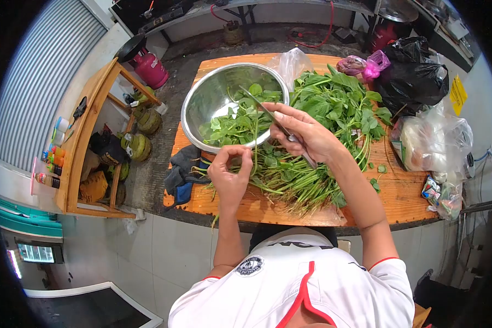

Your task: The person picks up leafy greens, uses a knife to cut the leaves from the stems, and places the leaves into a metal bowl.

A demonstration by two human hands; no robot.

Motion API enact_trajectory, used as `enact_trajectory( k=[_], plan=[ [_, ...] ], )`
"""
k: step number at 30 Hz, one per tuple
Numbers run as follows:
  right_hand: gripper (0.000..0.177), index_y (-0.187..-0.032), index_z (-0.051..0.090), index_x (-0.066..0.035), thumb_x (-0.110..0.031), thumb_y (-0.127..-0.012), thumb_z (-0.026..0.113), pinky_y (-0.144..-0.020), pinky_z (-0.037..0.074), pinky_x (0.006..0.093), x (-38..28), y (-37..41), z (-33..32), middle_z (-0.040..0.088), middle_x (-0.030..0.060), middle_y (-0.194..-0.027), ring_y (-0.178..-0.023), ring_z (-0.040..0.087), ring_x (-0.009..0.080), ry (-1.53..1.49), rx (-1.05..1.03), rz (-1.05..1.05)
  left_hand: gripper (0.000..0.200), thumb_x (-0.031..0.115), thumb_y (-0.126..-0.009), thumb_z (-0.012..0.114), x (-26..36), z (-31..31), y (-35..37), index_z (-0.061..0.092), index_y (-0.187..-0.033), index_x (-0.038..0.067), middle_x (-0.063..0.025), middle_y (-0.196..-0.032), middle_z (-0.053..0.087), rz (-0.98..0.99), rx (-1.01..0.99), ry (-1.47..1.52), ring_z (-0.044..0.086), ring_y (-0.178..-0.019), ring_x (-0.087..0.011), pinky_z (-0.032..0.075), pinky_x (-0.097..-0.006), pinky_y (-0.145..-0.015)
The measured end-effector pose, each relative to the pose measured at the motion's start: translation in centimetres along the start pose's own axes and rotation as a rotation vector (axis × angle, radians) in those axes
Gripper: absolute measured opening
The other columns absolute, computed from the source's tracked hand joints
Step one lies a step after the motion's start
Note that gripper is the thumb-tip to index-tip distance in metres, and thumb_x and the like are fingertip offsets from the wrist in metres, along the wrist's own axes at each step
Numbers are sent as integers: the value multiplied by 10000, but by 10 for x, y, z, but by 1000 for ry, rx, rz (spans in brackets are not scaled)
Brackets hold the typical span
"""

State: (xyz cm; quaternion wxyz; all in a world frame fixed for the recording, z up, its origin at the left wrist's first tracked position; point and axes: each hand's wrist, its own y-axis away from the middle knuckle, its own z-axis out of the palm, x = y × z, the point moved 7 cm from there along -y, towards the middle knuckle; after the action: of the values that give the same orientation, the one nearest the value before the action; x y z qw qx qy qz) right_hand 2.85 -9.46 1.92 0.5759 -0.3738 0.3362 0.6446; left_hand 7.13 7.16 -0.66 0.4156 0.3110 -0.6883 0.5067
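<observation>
My right hand [306, 132] is wrapped round a knife [264, 111], its blade pointing up and left over the steel bowl [188, 117]. Fingers pinched, my left hand [230, 170] holds a thin green stem [255, 131] at the bowl's near rim, close to the blade. Cut leaves [229, 124] lie inside the bowl, which is tilted toward me. Right of it spreads a big heap of leafy greens [333, 101], with long stems and roots [306, 188] toward the table's near edge. My right forearm hides part of the heap.
On the wooden table [399, 198], a dark cloth [181, 174] lies at the left edge. A clear plastic bag [291, 64] sits behind the bowl. A black bag [413, 82] and a clear bag of goods [429, 136] stand at the right. A wooden shelf [74, 158] stands to the left.
</observation>
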Motion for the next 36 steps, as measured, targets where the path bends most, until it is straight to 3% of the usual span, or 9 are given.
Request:
enact_trajectory(
  k=[3,9,12,15,21,24,28,32,36],
  plan=[
    [435,-1367,414,-73,-277,-987,475,-381,275,163,-4,0,-8,500,-7,-775,-480,356,10,-32,26,-20,47,5,-806,653,4,-3,7,622,-841,4,-50,-842,672,-4,-95,-284,627,-734,-109,502,-260,-698],
    [433,-1374,408,-91,-276,-989,474,-389,280,156,-2,0,-3,517,-1,-790,-482,365,12,-43,-22,-14,178,-13,-749,674,44,1,9,668,-922,30,-74,-859,677,296,-131,-530,665,-784,-170,510,-278,-707],
    [447,-1384,394,-93,-283,-988,475,-394,282,153,6,-1,4,516,-3,-790,-485,367,12,-72,-53,29,201,37,-777,692,50,-7,3,674,-977,44,-85,-916,679,236,-83,-358,664,-834,-194,520,-284,-687],
    [455,-1389,387,-98,-291,-987,476,-397,283,149,15,-5,15,516,-9,-792,-488,372,9,-94,-88,68,190,41,-821,674,32,-8,-7,674,-1010,23,-79,-955,687,-8,43,-56,660,-843,-150,520,-258,-703],
    [468,-1399,376,-102,-291,-984,481,-403,283,147,22,-9,29,520,-20,-773,-487,374,4,-64,-119,97,190,43,-851,663,4,-2,-7,666,-1017,-50,-84,-891,693,-192,6,270,648,-781,-92,513,-221,-694],
    [500,-1402,367,-80,-299,-973,502,-430,302,173,18,-8,29,520,-14,-735,-505,384,18,191,-110,70,181,44,-848,667,1,-7,-6,669,-992,-66,-79,-827,693,-296,40,247,647,-744,-86,508,-212,-681],
    [532,-1390,371,-43,-300,-954,537,-508,365,242,12,-5,27,531,13,-685,-570,439,59,591,77,-86,180,41,-831,684,-2,-12,-8,675,-977,-64,-66,-788,693,-211,76,131,641,-705,-81,495,-204,-659],
    [427,-1323,432,-30,-237,-961,520,-539,361,214,9,-9,32,495,-17,-725,-594,410,51,831,-13,-170,177,43,-816,696,1,-10,-9,683,-961,-59,-50,-775,694,-185,86,65,630,-681,-68,482,-203,-644],
    [352,-1252,500,-29,-231,-963,512,-540,350,226,14,-15,31,468,-43,-699,-598,396,49,711,10,-231,154,52,-811,702,2,-9,-9,698,-938,-34,-36,-757,693,-164,119,14,617,-660,-58,475,-205,-632]
  ],
)
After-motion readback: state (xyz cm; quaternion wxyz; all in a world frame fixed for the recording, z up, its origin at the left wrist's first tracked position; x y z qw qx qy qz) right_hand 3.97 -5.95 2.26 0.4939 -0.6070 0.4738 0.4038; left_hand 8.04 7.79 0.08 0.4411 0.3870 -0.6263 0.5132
